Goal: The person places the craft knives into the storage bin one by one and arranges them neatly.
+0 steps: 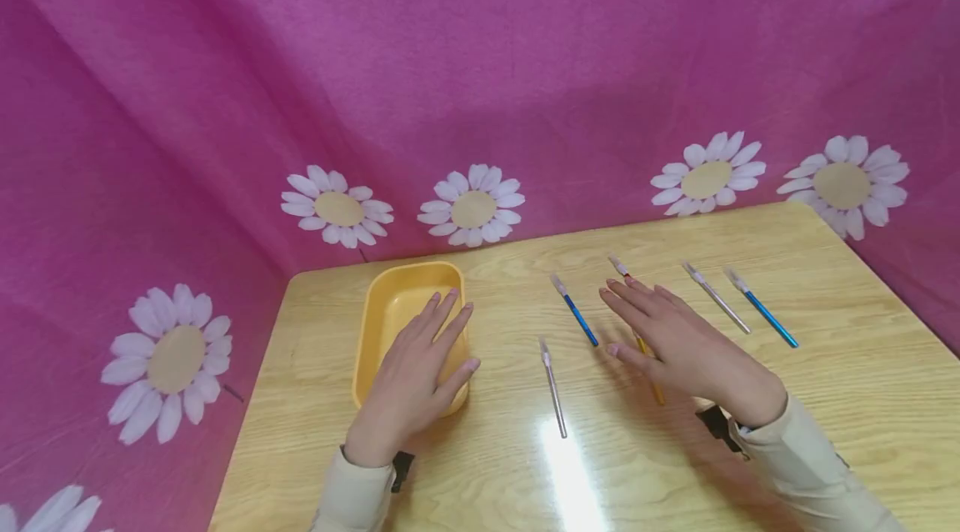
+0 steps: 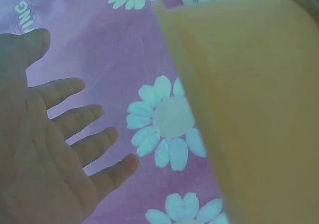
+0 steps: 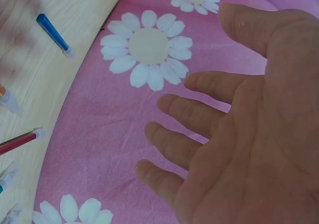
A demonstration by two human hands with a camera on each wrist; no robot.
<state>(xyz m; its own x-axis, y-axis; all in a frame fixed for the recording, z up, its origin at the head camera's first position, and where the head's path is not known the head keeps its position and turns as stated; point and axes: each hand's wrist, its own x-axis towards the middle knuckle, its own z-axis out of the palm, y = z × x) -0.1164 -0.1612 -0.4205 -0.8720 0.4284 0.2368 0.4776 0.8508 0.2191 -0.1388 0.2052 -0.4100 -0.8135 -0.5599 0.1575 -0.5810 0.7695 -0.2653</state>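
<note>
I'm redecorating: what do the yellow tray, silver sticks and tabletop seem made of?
Yellow tray: likely smooth plastic, evenly coloured, with rounded corners.
Silver sticks: perhaps metal or metal-look plastic, from their greyish sheen.
Tabletop: wood or wood-look laminate, glossy, with visible grain and a bright reflection.

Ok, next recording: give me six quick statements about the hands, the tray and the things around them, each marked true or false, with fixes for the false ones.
1. In the head view, the left hand overlaps the yellow tray. True.
2. The right hand is empty, its fingers extended. True.
3. The left hand is curled tightly around the yellow tray's rim. False: its fingers are outstretched.
4. In the head view, a dark blue pen-like tool lies between the yellow tray and the right hand. True.
5. The right hand is left of the yellow tray. False: it is to the right.
6. What hangs behind is plain white. False: it is a magenta cloth printed with white flowers.
</note>
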